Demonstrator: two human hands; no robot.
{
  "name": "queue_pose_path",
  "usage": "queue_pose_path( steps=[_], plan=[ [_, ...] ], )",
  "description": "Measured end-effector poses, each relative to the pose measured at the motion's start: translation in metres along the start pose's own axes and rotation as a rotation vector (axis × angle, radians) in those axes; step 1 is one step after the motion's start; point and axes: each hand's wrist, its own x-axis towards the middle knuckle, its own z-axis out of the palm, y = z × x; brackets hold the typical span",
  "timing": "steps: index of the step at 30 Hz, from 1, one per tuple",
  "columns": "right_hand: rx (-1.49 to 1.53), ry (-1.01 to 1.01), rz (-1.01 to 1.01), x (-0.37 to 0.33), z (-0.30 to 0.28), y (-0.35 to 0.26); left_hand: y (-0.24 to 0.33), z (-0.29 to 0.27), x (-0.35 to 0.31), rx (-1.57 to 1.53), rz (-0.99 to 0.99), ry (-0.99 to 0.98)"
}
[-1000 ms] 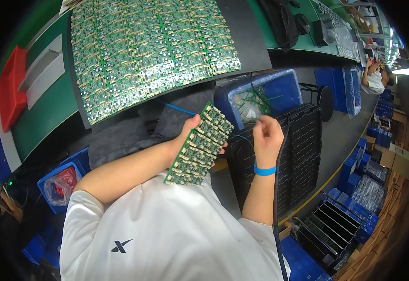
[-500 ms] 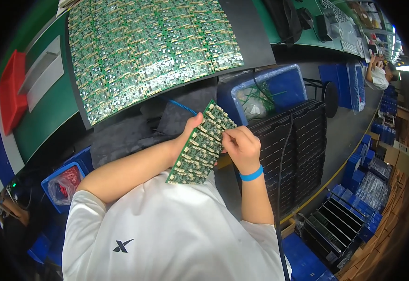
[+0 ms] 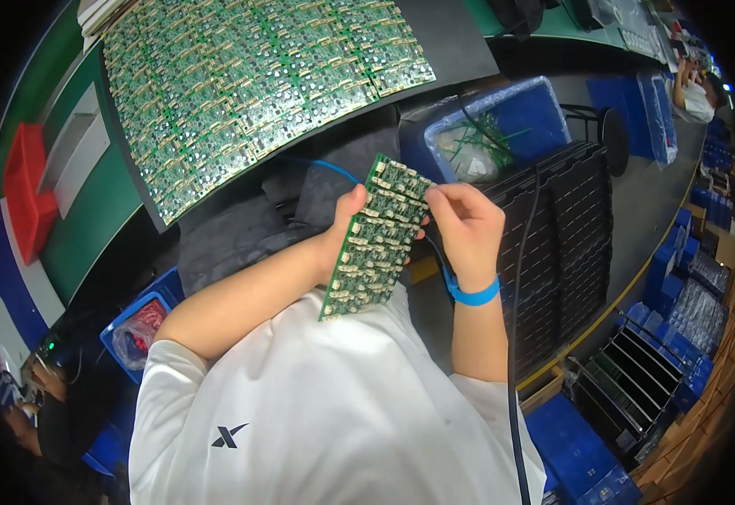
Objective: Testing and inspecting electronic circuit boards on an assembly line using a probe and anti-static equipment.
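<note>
The left hand [image 3: 344, 220] gripped a circuit board [image 3: 376, 244], its fingers mostly hidden behind it; the board tilted, its lower end over the white shirt [image 3: 325, 387]. The right hand [image 3: 474, 225] had thumb and forefinger drawn together at the board's right edge; whether they pinched it was unclear. One blue bin [image 3: 548, 122] held green strips [image 3: 487, 139]; a smaller blue box [image 3: 117, 343] held indistinct red pieces [image 3: 146, 321].

A green-topped table [image 3: 102, 215] runs across the upper view. A round black stool [image 3: 613, 145] stands on grey floor [image 3: 644, 206], where a yellow line [image 3: 586, 334] passes a dark rack [image 3: 628, 389]. The brown surface [image 3: 725, 362] at far right, blurred, may be wood.
</note>
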Motion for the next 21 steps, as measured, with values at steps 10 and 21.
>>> queue_pose_path(
  steps=[10,21],
  plan=[
    [0.205,0.061,0.105,-0.006,0.015,0.007,-0.009,0.008,-0.001,0.314,0.073,0.072],
    [0.163,0.144,0.137,-0.003,0.012,0.011,-0.013,0.005,-0.001,0.327,0.053,0.026]
  ],
)
